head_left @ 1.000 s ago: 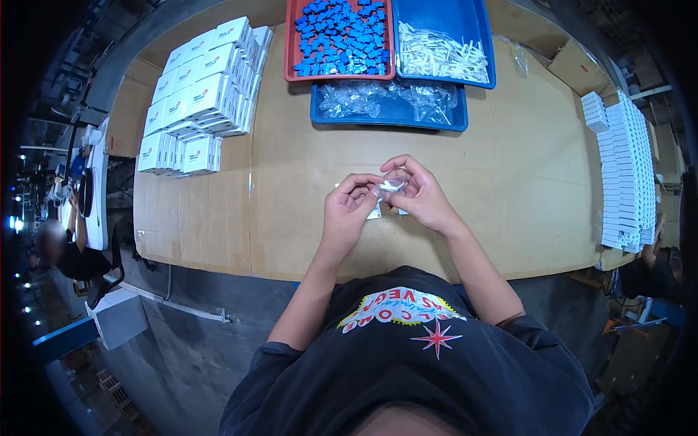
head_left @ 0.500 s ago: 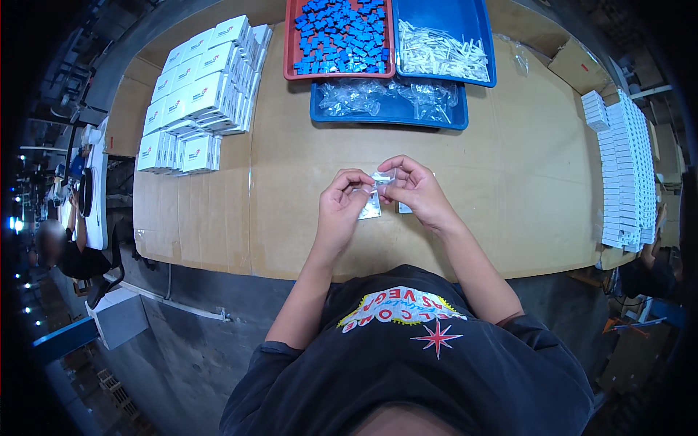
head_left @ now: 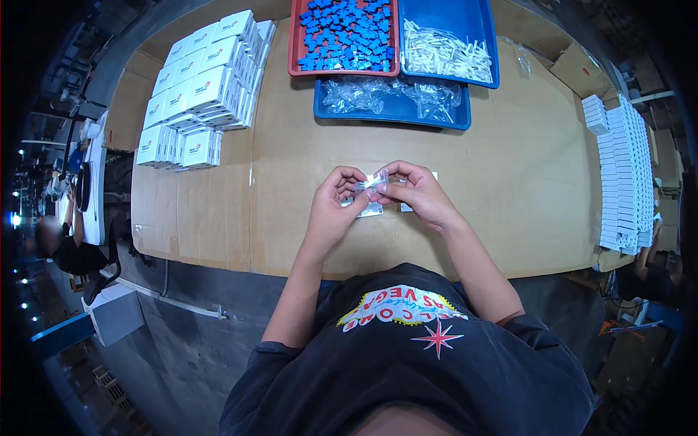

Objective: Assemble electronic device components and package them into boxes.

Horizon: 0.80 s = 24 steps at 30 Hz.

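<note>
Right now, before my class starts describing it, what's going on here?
A person's left hand and right hand pinch a small clear plastic bag between them over a cardboard-covered table; flat items beneath are partly hidden. Beyond are a red tray of blue pieces, a blue tray of white sticks and a nearer blue tray of clear bags. White boxes stand stacked at left.

A small clear plastic bag, creased and glossy, is pinched at its left and right sides above the near middle of the bench. Something whitish shows at its centre; glare hides its exact shape.
</note>
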### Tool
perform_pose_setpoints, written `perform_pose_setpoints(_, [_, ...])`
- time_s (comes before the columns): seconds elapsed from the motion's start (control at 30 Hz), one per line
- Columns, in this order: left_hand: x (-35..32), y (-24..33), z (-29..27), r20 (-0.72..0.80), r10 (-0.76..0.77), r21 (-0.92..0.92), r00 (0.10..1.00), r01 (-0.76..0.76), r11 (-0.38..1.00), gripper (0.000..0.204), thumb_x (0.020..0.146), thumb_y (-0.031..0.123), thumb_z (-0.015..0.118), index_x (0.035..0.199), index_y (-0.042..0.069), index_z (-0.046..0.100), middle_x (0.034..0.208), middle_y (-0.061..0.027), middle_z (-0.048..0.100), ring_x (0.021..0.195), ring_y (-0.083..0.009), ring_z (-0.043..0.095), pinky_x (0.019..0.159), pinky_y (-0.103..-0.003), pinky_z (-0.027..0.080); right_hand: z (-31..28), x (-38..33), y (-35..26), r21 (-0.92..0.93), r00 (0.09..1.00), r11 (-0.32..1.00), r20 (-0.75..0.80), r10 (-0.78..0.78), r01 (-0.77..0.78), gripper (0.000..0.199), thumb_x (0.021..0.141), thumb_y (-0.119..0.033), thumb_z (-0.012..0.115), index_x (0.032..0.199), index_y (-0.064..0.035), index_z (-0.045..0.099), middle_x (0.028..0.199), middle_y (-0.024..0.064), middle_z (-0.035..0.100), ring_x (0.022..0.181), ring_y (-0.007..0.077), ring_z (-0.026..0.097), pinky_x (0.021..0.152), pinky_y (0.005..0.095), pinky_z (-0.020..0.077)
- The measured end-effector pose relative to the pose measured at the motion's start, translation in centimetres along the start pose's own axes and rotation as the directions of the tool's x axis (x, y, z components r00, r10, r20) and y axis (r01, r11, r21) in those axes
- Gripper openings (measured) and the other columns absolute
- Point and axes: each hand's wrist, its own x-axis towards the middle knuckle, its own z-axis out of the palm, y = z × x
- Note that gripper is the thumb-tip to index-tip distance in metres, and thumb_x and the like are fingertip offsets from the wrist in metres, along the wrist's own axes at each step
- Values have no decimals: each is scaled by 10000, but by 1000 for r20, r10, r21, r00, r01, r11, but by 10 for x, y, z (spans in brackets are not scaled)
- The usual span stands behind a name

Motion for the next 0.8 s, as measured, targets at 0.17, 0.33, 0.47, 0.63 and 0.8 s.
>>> perform_pose_setpoints(0.17, [0,-3,-2,-7,-109,-69,994,109,992,224,985,-14,679,1204,-16,633,1046,-35,656,916,-62,615,828,-230,515,-2,-2,1,-144,1000,990,-29,1,-5,294,971,-11,723,1246,17,623,982,71,703,836,163,748,734,266,615])
perform_pose_setpoints(0.33, [-3,-2,-9,23,-201,-96,979,203,975,307,992,30,692,1293,-14,650,969,-25,680,872,-58,604,784,-231,506,-7,5,9,-136,998,989,-26,-66,62,326,966,-2,726,1275,14,625,935,72,705,819,159,747,719,266,619])
perform_pose_setpoints(0.47, [-5,-5,-23,30,-102,163,994,96,982,322,953,75,742,1265,6,707,943,-29,696,840,-87,628,785,-257,516,-3,5,9,-184,999,982,-6,-36,35,334,985,-16,710,1309,26,641,952,98,740,855,158,752,750,270,626])
perform_pose_setpoints(0.63, [0,-1,-35,70,54,529,996,-83,845,292,918,105,770,1195,18,743,962,-100,724,820,-190,673,787,-310,529,-7,12,27,-298,997,952,-21,-79,69,293,982,-27,716,1264,44,682,984,99,759,877,131,741,780,256,604])
perform_pose_setpoints(0.8, [1,-2,-38,113,29,651,993,-95,753,296,923,173,754,1189,46,739,995,-117,728,854,-298,682,814,-394,524,-7,16,40,-677,972,726,-64,-226,125,236,949,-69,751,1175,-2,746,959,93,761,789,124,700,729,271,559])
